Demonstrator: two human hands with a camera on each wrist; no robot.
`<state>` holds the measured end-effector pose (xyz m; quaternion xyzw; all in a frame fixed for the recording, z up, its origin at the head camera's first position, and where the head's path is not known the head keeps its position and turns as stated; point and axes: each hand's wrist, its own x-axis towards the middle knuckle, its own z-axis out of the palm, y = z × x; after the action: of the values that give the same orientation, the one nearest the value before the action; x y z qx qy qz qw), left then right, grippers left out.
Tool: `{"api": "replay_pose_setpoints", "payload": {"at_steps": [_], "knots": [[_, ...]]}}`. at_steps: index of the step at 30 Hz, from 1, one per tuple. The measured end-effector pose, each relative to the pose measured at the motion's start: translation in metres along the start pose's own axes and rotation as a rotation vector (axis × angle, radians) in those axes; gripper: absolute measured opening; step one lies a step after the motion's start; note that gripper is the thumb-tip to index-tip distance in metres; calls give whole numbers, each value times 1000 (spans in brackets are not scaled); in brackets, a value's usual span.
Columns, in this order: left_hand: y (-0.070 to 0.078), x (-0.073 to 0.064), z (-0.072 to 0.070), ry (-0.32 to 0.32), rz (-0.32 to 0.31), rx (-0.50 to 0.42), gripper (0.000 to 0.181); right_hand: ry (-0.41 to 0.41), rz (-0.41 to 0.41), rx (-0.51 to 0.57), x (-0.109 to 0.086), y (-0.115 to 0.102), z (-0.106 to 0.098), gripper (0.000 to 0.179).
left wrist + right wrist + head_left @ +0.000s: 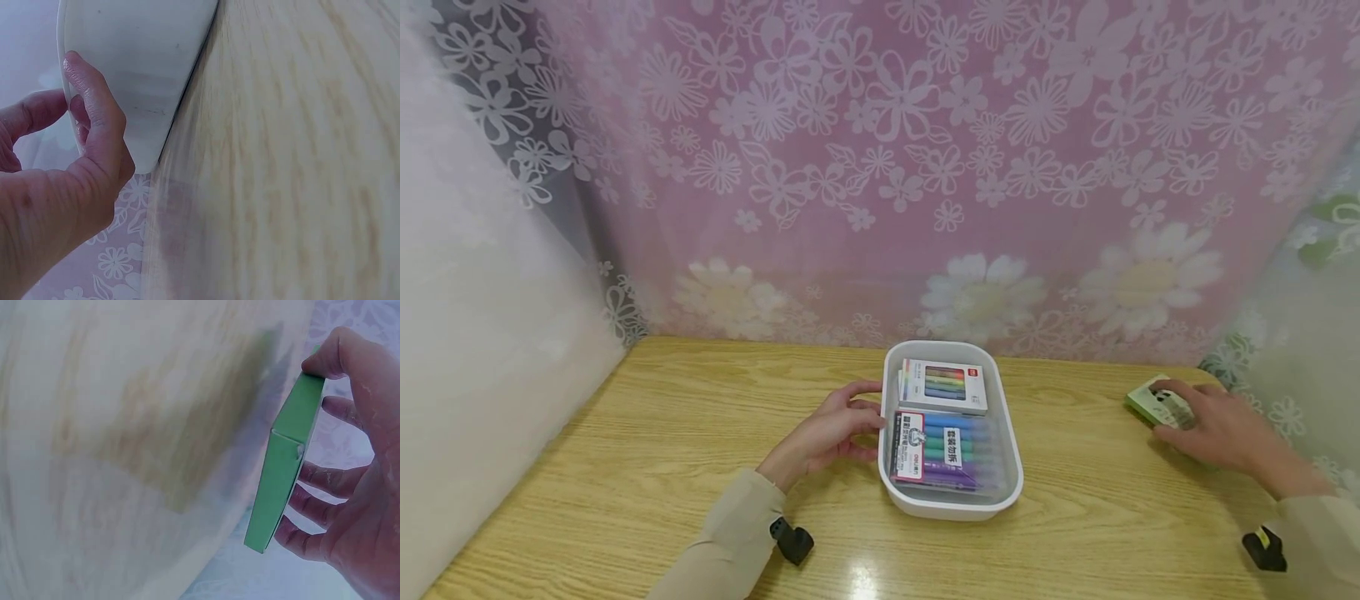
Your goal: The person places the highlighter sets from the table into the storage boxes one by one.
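A white plastic bin (891, 505) stands on the wooden table. My left hand (838, 423) grips its left rim, with bent fingertips at the edge in the left wrist view. Inside the bin a white box of colored pens (943, 383) lies at the far end. A clear pack of markers (947, 450), blue to purple, lies at the near end. Far to the right, my right hand (1217, 425) holds a flat green box (1150, 402) with a panda picture. The right wrist view shows thumb and fingers along the edges of this box, which is tilted over the table.
The wooden table (722, 408) ends at a pink flowered curtain (850, 208) along the back. Pale curtains hang at both sides; the right one (1292, 333) is close behind my right hand. A dark wrist device (792, 540) sits on the left sleeve.
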<state>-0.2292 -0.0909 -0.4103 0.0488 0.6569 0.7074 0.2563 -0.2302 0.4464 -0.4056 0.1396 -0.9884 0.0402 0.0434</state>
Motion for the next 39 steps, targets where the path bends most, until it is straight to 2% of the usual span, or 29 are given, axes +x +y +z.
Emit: {"api": "replay_pose_setpoints", "payload": {"at_steps": [11,19,27,35,39], "knots": [[0,-1,1,1,-8,-22,63,49,-51,26,-1,-32,-15,67],[-1,-1,0,-5,-10,-42,61,164,-113,12,-5,-57,-21,63],[1,-2,1,2,-23,-67,62,187,-165,-7,-5,-79,-31,64],[0,-1,-1,-3,-23,-52,60,264,-236,-19,-2,-103,-37,65],[1,-1,-1,-7,-19,-44,59,269,-254,-21,-1,-113,-40,65]]}}
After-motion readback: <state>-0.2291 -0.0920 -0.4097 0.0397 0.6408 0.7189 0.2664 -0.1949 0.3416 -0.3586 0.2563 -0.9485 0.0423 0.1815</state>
